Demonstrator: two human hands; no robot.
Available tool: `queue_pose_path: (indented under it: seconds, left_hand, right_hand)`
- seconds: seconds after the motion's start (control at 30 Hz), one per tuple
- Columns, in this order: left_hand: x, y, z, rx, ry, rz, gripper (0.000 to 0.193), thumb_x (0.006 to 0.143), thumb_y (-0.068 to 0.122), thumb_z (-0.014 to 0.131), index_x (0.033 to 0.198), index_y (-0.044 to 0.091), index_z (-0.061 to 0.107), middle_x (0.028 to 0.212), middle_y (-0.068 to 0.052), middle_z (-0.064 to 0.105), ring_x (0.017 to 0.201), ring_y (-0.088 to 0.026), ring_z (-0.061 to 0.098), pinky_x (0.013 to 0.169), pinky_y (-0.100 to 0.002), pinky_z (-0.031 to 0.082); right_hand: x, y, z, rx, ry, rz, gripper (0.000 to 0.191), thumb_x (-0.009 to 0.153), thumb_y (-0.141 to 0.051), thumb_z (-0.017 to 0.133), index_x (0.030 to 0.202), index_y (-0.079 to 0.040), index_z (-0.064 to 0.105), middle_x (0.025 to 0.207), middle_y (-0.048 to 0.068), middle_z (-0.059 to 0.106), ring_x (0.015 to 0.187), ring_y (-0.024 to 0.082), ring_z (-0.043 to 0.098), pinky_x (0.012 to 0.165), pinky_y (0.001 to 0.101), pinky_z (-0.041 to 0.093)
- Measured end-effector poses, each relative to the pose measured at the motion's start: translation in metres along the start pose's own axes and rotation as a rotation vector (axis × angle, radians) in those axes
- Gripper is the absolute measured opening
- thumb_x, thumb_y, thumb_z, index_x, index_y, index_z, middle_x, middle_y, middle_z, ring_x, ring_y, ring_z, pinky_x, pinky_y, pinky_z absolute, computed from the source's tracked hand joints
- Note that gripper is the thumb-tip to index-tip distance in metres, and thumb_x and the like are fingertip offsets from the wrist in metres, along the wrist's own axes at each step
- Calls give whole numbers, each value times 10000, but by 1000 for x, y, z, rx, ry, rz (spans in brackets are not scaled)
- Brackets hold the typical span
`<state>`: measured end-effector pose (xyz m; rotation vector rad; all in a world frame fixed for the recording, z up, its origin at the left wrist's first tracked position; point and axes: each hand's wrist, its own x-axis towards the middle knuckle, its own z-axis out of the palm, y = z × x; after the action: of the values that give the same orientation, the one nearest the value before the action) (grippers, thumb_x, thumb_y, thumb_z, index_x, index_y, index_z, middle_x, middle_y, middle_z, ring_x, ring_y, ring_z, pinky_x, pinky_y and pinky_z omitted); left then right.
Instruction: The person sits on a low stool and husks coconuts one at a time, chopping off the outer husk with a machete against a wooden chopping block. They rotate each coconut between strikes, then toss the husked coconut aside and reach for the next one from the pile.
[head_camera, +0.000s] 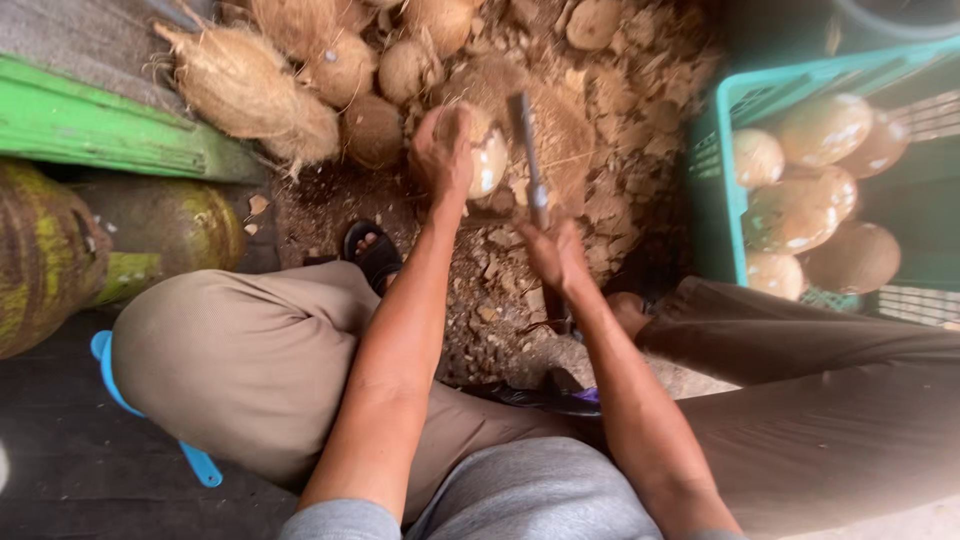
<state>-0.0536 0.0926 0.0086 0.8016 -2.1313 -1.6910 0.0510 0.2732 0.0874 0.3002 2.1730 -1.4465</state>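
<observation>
right hand (556, 255) is clenched on the handle of a blade (530, 165) raised over the shell-littered ground (620, 170). left hand (443, 150) clasps a partly peeled coconut (485, 150) just beside the blade. beyond: husked coconuts (250, 90); right, a green crate (715, 180).

Beside the teal crate (715, 180), my tan coconut (483, 150) shows white patches. Left of it, husked coconuts (250, 90) are straw-brown; the cylinder (45, 255) beyond is mottled green-yellow.
</observation>
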Motion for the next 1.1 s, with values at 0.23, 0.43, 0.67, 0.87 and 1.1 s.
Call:
queue_pose_path:
  seconds: [0.23,0.43,0.67,0.87,1.1]
  left_hand:
    - [-4,3,-4,164,3,-113,514,847,589,682,1135,166,726,1109,-98,720,919,-226,697,765,-481,597]
    - [-8,5,-9,-23,-29,-114,509,847,597,687,1100,159,742,1103,-102,757,987,-232,720,833,-472,616]
    - [18,14,-15,406,-237,208,949,655,501,917,1400,68,520,1441,-260,481,1290,-440,465,965,-707,377]
    - [11,26,-20,-99,2,-547,690,679,484,731,1252,156,528,1227,-190,550,1090,-349,628,821,-634,611]
    - [-21,27,-4,176,87,-218,584,828,596,663,1112,127,460,1076,-130,582,902,-285,620,718,-534,531]
  right_hand:
    - [14,-3,-1,187,171,-238,294,1012,-242,619,784,-57,603,663,32,643,431,108,511,372,283,458]
    - [18,26,17,18,-71,154,203,1003,-255,618,906,-77,614,592,28,539,400,105,451,356,305,397]
    - [2,14,-18,-56,-44,36,369,1036,-378,557,1076,-35,686,618,-46,565,389,84,429,352,286,418]
    - [3,10,-15,-77,47,-5,332,1011,-398,599,1026,-71,654,568,8,490,390,100,394,357,325,395]
    - [13,24,10,-192,52,-73,379,1021,-361,594,789,-61,598,586,23,556,397,108,430,353,339,459]
